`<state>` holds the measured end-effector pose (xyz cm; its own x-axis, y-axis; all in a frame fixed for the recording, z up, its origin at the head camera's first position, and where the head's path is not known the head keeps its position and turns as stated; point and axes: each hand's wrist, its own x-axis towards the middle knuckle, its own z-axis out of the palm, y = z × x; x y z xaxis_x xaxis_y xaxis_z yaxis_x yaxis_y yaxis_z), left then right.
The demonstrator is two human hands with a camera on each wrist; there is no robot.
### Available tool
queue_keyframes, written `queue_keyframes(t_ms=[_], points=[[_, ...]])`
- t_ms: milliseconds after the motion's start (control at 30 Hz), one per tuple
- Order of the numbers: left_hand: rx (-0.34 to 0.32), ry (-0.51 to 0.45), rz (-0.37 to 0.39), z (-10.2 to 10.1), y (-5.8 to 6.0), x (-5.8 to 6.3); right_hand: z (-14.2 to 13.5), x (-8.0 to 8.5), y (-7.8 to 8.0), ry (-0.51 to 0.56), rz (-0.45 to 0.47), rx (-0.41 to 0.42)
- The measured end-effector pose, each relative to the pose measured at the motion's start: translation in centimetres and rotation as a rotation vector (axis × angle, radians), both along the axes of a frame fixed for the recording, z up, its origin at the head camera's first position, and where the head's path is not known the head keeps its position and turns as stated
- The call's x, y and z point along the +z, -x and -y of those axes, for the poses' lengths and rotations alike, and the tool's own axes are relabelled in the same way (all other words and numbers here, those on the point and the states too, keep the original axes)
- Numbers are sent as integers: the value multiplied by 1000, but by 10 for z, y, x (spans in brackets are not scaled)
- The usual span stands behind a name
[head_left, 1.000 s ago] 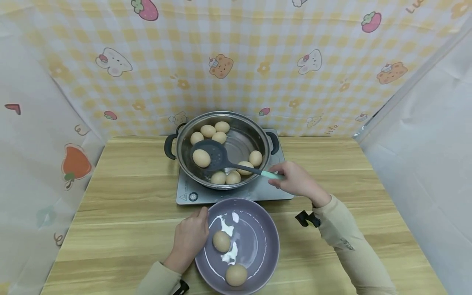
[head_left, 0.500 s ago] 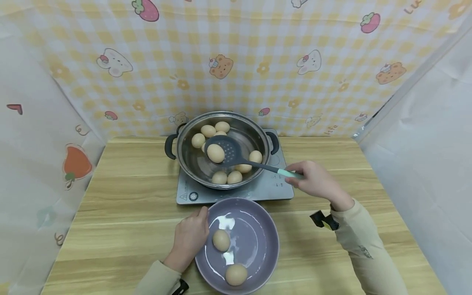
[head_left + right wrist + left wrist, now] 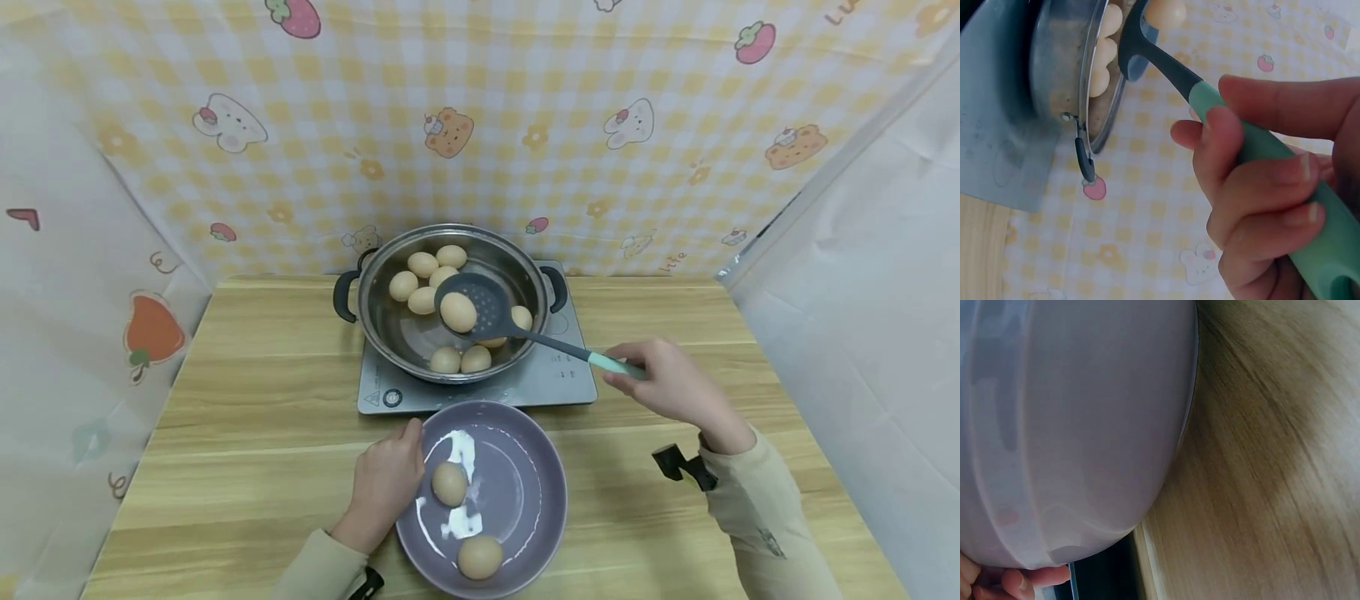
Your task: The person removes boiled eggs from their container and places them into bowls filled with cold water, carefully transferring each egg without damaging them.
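One egg [image 3: 458, 312] aboard the slotted spoon [image 3: 491, 304], toward the left edge of the spoon's head, over the inside of the pot [image 3: 491, 258]. Shifted rightward together during the last second — from the pot's left side to about its middle. Uncovered by that shift: a loose egg [image 3: 422, 300] lying at the left. As a judgement on the work in hand: scooped and apparently steady, but not yet past the pot's outline. Height of the spoon above the rim: cannot tell.

At the other end, the right hand [image 3: 671, 379], drawn farther right, now beyond the cooker [image 3: 555, 375]; fingers curled firmly round the green handle [image 3: 1322, 250] in the right wrist view.

Unchanged: the left hand [image 3: 388, 477] at the left rim of the purple plate [image 3: 517, 483], fingers bent around that rim, tips showing at its edge in the left wrist view. On the plate, the same two eggs [image 3: 449, 483], apart from each other — so no egg added there. Inside the pot, several more, mostly gathered at the back left, with a pair at the near side.
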<state>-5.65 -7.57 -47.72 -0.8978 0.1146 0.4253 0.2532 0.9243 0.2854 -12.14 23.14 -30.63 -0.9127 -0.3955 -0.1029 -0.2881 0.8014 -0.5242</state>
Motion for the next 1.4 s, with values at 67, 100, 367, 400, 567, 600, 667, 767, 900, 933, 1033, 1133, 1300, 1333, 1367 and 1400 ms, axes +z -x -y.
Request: queue_keyframes(t_ms=[67, 100, 367, 400, 567, 600, 667, 767, 900, 933, 1033, 1133, 1300, 1333, 1367, 1400], points=[[0, 1, -2, 0, 0, 0, -4, 0, -6, -9, -9, 3], [-1, 1, -4, 0, 0, 0, -6, 0, -10, -11, -13, 4], [-7, 7, -20, 0, 1, -1, -27, 2, -46, -9, -47, 11], [-7, 8, -18, 0, 1, 0, -30, 1, -51, -8, -48, 13], [0, 10, 8, 0, 2, 1, -45, -3, -75, -1, -72, 33], [1, 8, 12, 0, 2, 1, -48, -5, -79, 8, -74, 41], [3, 0, 19, 0, 2, 2, -52, -10, -87, 30, -78, 60], [4, -10, 22, 0, 2, 2, -57, -16, -97, 72, -71, 81], [1, -9, 18, -1, 1, 3, -64, -25, -107, 103, -73, 107], [2, -8, 15, -1, 1, 2, -66, -27, -109, 109, -75, 115], [3, -7, 9, -1, 2, 2, -69, -34, -112, 120, -65, 145], [3, -6, 7, 0, 2, 1, -71, -41, -114, 130, -58, 168], [-1, -4, 16, -1, 2, 2, -71, -50, -116, 160, -37, 182], [-1, -5, 19, -1, 1, 2, -71, -51, -117, 164, -36, 184], [0, -4, 20, -1, 1, 2, -71, -53, -117, 169, -35, 187], [1, -3, 22, -1, 1, 3, -71, -54, -118, 170, -37, 189]])
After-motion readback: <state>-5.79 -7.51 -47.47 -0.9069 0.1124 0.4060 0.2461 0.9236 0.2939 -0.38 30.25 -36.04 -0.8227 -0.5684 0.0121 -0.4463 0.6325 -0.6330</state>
